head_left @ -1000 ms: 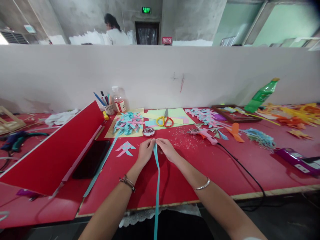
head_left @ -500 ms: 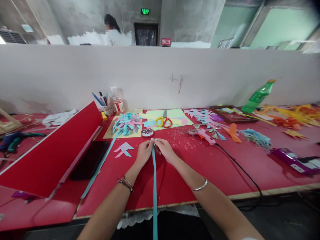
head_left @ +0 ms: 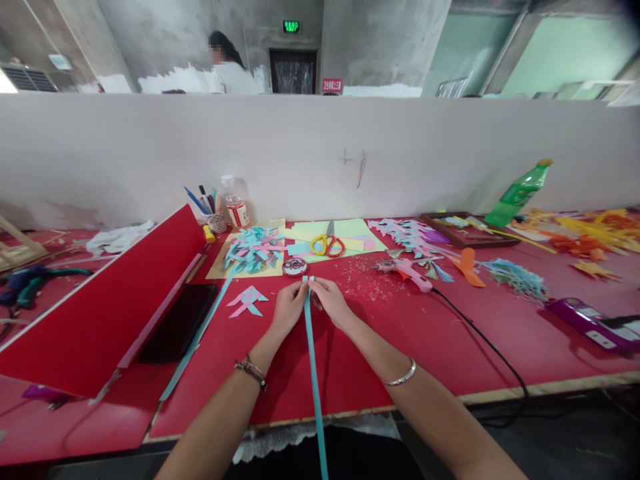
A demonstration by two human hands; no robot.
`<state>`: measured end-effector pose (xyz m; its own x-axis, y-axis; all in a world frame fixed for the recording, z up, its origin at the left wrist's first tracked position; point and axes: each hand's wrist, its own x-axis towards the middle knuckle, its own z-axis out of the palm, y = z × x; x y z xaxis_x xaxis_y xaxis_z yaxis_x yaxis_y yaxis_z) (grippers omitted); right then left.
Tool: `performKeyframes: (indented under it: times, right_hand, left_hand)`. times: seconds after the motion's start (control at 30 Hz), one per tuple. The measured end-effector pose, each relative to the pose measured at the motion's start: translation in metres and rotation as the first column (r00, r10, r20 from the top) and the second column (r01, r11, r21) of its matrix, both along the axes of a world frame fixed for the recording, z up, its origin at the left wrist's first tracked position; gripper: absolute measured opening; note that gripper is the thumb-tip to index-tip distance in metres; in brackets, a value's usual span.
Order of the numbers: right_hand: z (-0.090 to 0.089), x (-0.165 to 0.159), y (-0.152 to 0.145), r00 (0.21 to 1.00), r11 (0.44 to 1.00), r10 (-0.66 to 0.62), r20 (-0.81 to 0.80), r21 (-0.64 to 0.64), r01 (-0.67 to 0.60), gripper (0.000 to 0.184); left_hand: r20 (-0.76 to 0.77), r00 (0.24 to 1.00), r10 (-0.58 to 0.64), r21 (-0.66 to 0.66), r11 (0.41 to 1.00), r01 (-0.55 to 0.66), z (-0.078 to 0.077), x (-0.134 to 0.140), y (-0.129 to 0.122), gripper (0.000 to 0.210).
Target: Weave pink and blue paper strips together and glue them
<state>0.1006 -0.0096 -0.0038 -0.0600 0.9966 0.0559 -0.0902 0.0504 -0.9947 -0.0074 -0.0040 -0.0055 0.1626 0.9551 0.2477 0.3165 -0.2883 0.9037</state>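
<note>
L hand [head_left: 290, 305] + R hand [head_left: 331, 304] both pinching teal strip [head_left: 312, 360] near top end; might slip/twist if tail, hanging past red table [head_left: 283, 393] edge, gets tugged.

The view looks from the person's head, forward to twelve o'clock and down over the red tabletop [head_left: 287, 390]. It sits close: the left forearm [head_left: 220, 407] enters from seven o'clock, the right forearm [head_left: 430, 407] from five, with left grip [head_left: 290, 305] and right grip [head_left: 331, 303] just below centre. The pale partition [head_left: 125, 147] and distant door [head_left: 293, 72] lie toward twelve.
</note>
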Motion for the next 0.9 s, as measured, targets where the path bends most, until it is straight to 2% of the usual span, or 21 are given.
performKeyframes:
  times: [0.3,0.5,0.73,0.9]
  right_hand:
    - [-0.0048,-0.0012,0.0002,1.0,1.0,0.004,-0.026,-0.016,-0.004,0.026]
    - [-0.002,0.0011,0.0,0.995,0.997,-0.075,-0.066,-0.002,0.075,0.028]
    - [-0.0043,0.0013,0.0006,0.998,0.999,-0.021,-0.054,-0.036,0.019,0.022]
    - [0.0011,0.0023,0.0047,0.999,0.998,0.022,-0.034,-0.057,-0.024,0.023]
  left_hand:
    - [0.033,0.997,0.072,0.018,0.997,-0.072,-0.0011,0.0007,-0.0011,0.033]
    - [0.024,1.0,-0.016,0.007,1.0,0.016,-0.0041,0.0038,-0.0021,0.034]
    - [0.056,0.998,0.017,-0.001,1.0,-0.017,-0.0015,0.0041,-0.0034,0.032]
    - [0.116,0.991,0.061,0.02,0.998,-0.064,0.0024,0.0051,-0.0033,0.032]
